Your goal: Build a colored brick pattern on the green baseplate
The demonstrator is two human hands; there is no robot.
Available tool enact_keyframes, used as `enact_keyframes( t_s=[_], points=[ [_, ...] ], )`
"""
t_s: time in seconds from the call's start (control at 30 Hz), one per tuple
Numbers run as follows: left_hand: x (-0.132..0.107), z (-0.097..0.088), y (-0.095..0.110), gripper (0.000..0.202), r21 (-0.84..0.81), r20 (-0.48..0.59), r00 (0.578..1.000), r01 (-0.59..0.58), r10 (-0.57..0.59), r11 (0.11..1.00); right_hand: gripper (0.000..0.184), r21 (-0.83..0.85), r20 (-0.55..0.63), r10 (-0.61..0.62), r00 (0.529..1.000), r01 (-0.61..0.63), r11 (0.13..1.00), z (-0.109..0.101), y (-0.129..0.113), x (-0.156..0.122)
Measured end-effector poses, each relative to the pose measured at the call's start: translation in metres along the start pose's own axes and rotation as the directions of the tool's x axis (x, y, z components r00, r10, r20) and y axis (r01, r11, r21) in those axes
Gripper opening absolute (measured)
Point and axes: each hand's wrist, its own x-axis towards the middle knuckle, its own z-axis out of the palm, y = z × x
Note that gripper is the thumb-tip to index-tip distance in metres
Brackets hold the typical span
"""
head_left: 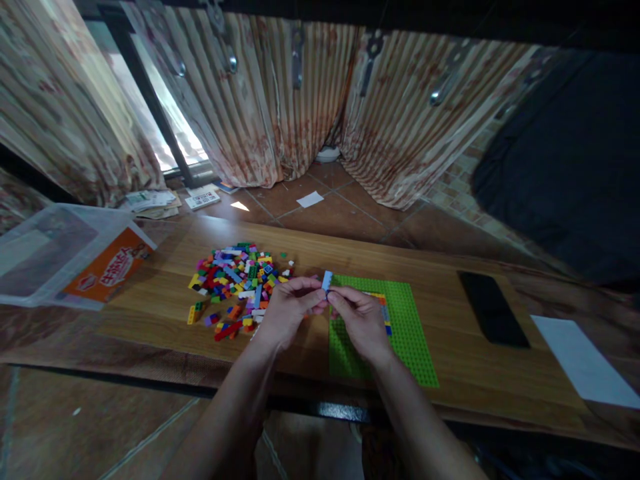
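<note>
A light blue toy brick (327, 281) is pinched between the fingertips of both hands, above the left edge of the green baseplate (413, 333). My left hand (290, 308) closes on it from the left, and my right hand (361, 321) grips its lower end from the right. A small dark piece seems to sit under the brick, too small to name. On the baseplate, partly hidden behind my right hand, is a row of orange, blue and yellow bricks (387, 315). A heap of loose coloured bricks (235, 273) lies beside my left hand.
A clear plastic bin (113, 220) with an orange label stands at the table's left end. Toward the right lie a black phone-like slab (493, 307) and a white sheet (583, 357). Curtains (310, 100) hang beyond the wooden table (165, 313); papers (150, 201) lie behind the bin.
</note>
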Motion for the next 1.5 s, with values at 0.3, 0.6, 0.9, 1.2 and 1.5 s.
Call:
enact_keyframes(
  t_s=[0.3, 0.6, 0.9, 1.2, 1.5],
  points=[
    [0.004, -0.018, 0.015, 0.015, -0.16, -0.003, 0.987, 0.161, -0.163, 0.974, 0.02, -0.554, 0.006, -0.167, 0.986, 0.142, 0.82, 0.007, 0.015, 0.006],
    [0.003, -0.023, 0.018, 0.023, -0.022, -0.018, 0.995, 0.097, -0.098, 0.995, 0.023, -0.478, 0.112, -0.083, 0.99, 0.127, 0.869, 0.021, 0.015, 0.009],
    [0.001, -0.014, 0.01, 0.021, 0.22, 0.002, 0.997, 0.075, -0.077, 0.973, 0.031, -0.31, 0.02, -0.162, 0.987, 0.16, 0.937, -0.021, -0.001, 0.002],
    [-0.004, 0.018, -0.017, 0.022, 0.408, 0.152, 0.972, 0.103, -0.179, 0.907, 0.015, -0.574, 0.214, -0.198, 0.957, 0.287, 0.767, -0.077, -0.014, -0.024],
    [-0.003, 0.013, -0.026, 0.02, 0.665, 0.249, 0.95, -0.026, -0.189, 0.747, 0.013, -0.665, 0.32, -0.137, 0.938, 0.325, 0.673, -0.112, -0.001, -0.056]
  ],
)
